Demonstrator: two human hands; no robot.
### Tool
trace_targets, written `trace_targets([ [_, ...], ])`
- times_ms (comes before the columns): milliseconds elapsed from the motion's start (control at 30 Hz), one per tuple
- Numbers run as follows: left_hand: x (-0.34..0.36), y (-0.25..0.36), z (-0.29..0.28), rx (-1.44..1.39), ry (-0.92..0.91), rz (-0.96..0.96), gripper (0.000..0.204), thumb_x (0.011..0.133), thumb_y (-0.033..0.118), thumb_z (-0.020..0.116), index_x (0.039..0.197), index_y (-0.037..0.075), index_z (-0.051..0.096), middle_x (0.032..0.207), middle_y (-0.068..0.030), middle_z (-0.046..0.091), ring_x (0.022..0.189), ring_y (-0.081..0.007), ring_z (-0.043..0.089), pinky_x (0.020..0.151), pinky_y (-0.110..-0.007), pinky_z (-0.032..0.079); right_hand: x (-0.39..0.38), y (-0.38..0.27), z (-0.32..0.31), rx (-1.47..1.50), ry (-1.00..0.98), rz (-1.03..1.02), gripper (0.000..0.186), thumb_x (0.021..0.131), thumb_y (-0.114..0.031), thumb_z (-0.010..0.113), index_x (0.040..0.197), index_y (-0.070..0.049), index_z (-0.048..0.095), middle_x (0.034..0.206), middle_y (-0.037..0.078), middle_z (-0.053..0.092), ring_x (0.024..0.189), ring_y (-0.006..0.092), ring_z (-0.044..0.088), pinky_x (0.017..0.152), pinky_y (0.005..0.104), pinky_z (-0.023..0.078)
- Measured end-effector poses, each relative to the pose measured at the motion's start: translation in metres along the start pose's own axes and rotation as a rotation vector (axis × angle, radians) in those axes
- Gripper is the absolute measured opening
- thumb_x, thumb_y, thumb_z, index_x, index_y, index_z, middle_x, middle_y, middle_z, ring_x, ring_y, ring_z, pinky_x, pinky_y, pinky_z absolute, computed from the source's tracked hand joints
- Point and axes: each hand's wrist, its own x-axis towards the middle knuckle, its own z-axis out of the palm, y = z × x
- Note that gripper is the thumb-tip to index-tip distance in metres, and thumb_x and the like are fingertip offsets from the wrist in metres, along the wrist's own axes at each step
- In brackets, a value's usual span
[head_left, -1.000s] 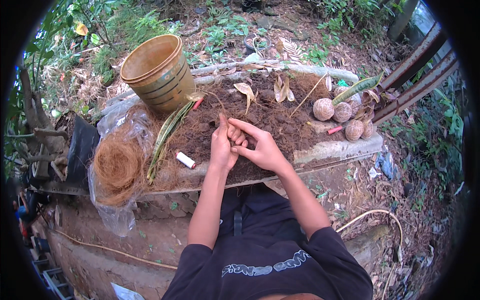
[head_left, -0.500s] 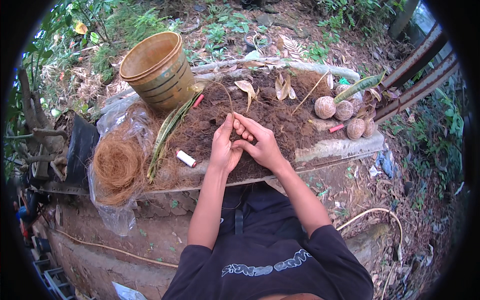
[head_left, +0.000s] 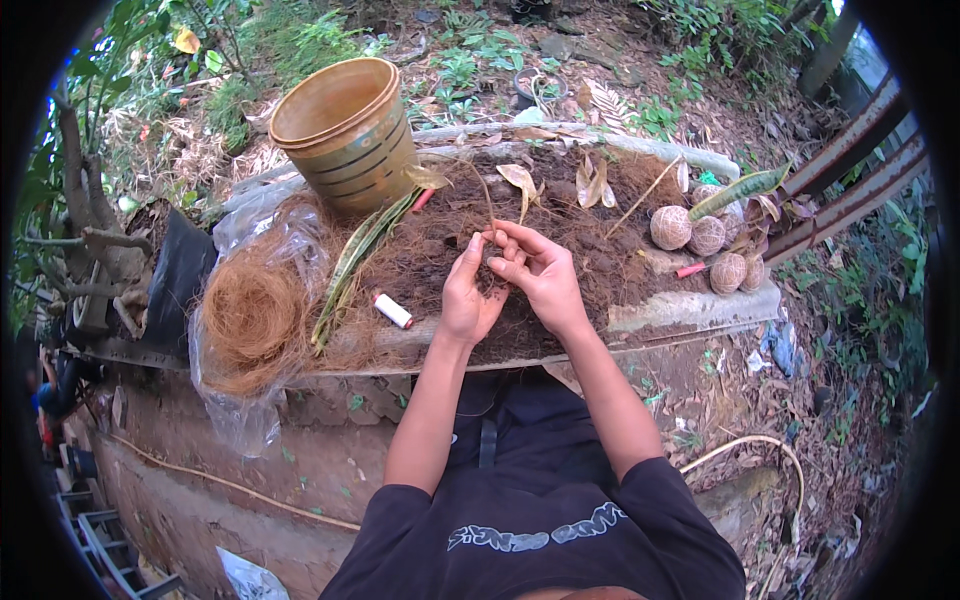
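Observation:
Both my hands meet over the dark soil [head_left: 580, 250] on the slab. A thin brown plant stem [head_left: 488, 200] stands up from between my fingertips and bends left toward a withered leaf [head_left: 428, 178]. My left hand [head_left: 470, 298] has its thumb and fingers closed at the base of the stem. On the other side, my right hand [head_left: 545, 285] is closed there too, with curled fingers. Dark crumbs of soil show between the two hands. What lies deeper in the fingers is hidden. A white thread spool [head_left: 393, 311] lies left of my hands, beside long green leaves [head_left: 352, 262].
A worn yellow-brown bucket [head_left: 345, 150] stands back left. Brown coconut fibre [head_left: 250, 310] lies on clear plastic at left. Thread-wrapped balls [head_left: 670, 228] sit at right beside a red-handled tool [head_left: 690, 270]. Rusty metal beams [head_left: 845, 200] slant behind them. Dry leaves [head_left: 595, 185] lie on the soil.
The whole view has shifted slightly, moving the scene rightward. My fingers have changed their hold around the stem's base, and dark soil now shows between my hands.

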Motion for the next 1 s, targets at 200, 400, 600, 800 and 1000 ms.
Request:
trace_targets([
  [200,0.002,-0.004,0.001,-0.015,-0.064,0.043,0.026,0.107,0.030,0.045,0.100,0.006,0.048,0.092,-0.0022,0.042,0.088,-0.0135,0.045,0.082,-0.029,0.042,-0.001,0.005,-0.005,0.031,-0.031,-0.007,0.055,0.081,-0.007,0.079,0.132,0.002,0.059,0.117,0.007,0.067,0.106,0.0120,0.060,0.094,0.0291,0.049],
  [400,0.001,0.004,-0.001,-0.012,-0.027,0.066,0.024,0.106,0.029,0.043,0.106,0.007,0.051,0.093,-0.0021,0.044,0.091,-0.0156,0.045,0.086,-0.034,0.043,-0.007,0.007,0.003,-0.230,-0.030,-0.183,0.062,0.077,-0.009,0.080,0.135,-0.003,0.058,0.116,0.005,0.069,0.097,0.0097,0.061,0.090,0.0279,0.049],
  [600,0.003,0.001,0.010,0.094,0.056,0.050,0.040,0.107,0.044,0.037,0.082,0.012,0.043,0.080,0.0006,0.039,0.076,-0.0137,0.042,0.072,-0.030,0.040,-0.014,-0.005,0.010,-0.391,0.079,-0.238,0.054,0.073,-0.002,0.080,0.126,-0.003,0.066,0.111,0.004,0.069,0.092,0.0087,0.060,0.082,0.0249,0.049],
  [800,-0.004,-0.004,0.005,0.027,0.106,-0.025,0.043,0.108,0.044,0.033,0.076,0.016,0.038,0.074,0.0011,0.037,0.070,-0.0137,0.039,0.066,-0.030,0.039,-0.024,0.005,0.008,-0.340,0.079,-0.261,0.059,0.073,-0.002,0.080,0.130,-0.004,0.063,0.112,0.005,0.069,0.096,0.0106,0.061,0.087,0.0282,0.051],
  [1000,-0.011,0.007,0.019,-0.024,0.115,-0.110,0.033,0.107,0.040,0.039,0.099,0.010,0.049,0.091,-0.0010,0.044,0.086,-0.0159,0.047,0.075,-0.031,0.046,-0.024,-0.021,-0.005,-0.480,-0.057,-0.282,0.068,0.073,-0.006,0.082,0.137,-0.004,0.058,0.115,0.008,0.069,0.093,0.0117,0.060,0.086,0.0284,0.051],
])
